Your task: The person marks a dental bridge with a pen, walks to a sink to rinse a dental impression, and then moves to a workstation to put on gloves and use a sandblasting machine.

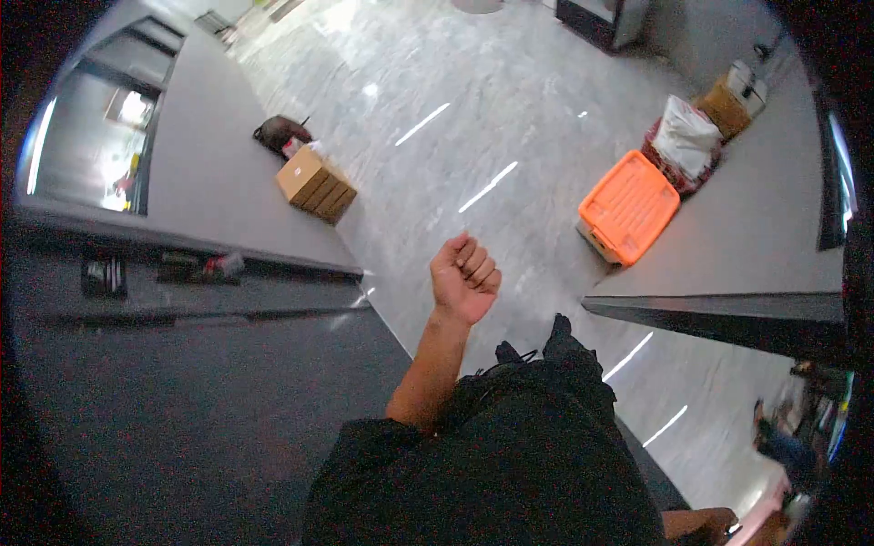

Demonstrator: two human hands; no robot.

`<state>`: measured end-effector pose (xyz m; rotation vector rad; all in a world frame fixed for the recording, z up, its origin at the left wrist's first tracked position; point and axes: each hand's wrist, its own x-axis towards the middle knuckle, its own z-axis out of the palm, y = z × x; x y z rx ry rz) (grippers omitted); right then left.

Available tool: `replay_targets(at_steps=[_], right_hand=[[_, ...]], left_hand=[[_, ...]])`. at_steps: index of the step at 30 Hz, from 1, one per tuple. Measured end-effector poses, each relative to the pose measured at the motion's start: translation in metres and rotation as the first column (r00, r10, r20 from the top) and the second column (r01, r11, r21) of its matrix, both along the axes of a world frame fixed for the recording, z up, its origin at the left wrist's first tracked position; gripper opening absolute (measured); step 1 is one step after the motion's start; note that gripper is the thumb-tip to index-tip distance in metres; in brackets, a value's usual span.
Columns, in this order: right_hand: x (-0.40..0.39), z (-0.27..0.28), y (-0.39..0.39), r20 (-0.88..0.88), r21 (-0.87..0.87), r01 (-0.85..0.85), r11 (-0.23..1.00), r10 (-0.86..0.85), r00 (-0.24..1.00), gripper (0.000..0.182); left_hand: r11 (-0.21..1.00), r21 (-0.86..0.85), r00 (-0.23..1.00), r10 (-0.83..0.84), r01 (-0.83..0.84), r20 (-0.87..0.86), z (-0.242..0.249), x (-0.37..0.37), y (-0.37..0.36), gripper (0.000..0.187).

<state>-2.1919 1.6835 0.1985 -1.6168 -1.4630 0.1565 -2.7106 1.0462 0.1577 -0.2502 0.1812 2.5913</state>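
Observation:
My left hand (466,279) is raised in front of my body with its fingers curled into a fist. Nothing shows inside it, and it touches nothing. Below it are my dark clothes and shoes, above a grey marble-patterned floor (437,164). My right hand (726,519) shows only in part at the lower right edge, low at my side. Its fingers are hidden or blurred, beside a pale pink thing (767,503) I cannot make out.
An orange-lidded storage box (630,207) stands by the right wall, with a white plastic bag (686,136) behind it. Cardboard boxes (317,185) and a dark bag (280,135) sit by the left wall. A dark grey surface (200,391) lies left; blurred shapes (790,446) lower right.

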Motion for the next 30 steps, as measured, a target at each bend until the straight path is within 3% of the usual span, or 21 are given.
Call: replay_targets(at_steps=[12,15,17,22,23,27,30], right_hand=[[0.064,-0.023,-0.081,-0.130,0.197,0.425,0.883,-0.406,0.904,0.035],[0.058,-0.023,-0.078,-0.214,0.259,0.545,0.797,-0.503,0.837,0.036],[0.054,-0.024,-0.077,-0.293,0.284,0.633,0.720,-0.564,0.772,0.037],[0.033,-0.024,-0.072,-0.478,0.273,0.798,0.537,-0.644,0.597,0.039],[0.034,-0.023,-0.076,-0.454,0.259,0.807,0.531,-0.671,0.587,0.038],[0.008,-0.055,-0.060,-0.388,0.159,0.690,0.706,-0.598,0.701,0.038],[-0.035,-0.068,-0.075,-0.516,0.119,0.617,0.778,-0.482,0.708,0.040]], left_hand=[[0.976,-0.136,0.974,-0.142,0.167,0.176,-0.019,-0.029,0.005,0.043],[0.974,-0.141,0.959,-0.137,0.175,0.246,-0.028,-0.060,0.035,0.043],[0.972,-0.055,0.965,-0.217,0.227,0.145,-0.050,-0.074,0.049,0.043],[0.956,-0.013,0.933,-0.284,0.294,0.221,-0.060,-0.115,0.110,0.043],[0.944,-0.013,0.921,-0.320,0.331,0.223,-0.064,-0.124,0.124,0.043],[0.875,0.037,0.855,-0.480,0.483,0.198,-0.066,-0.165,0.182,0.042],[0.787,-0.022,0.773,-0.600,0.616,0.206,-0.048,-0.180,0.208,0.043]])
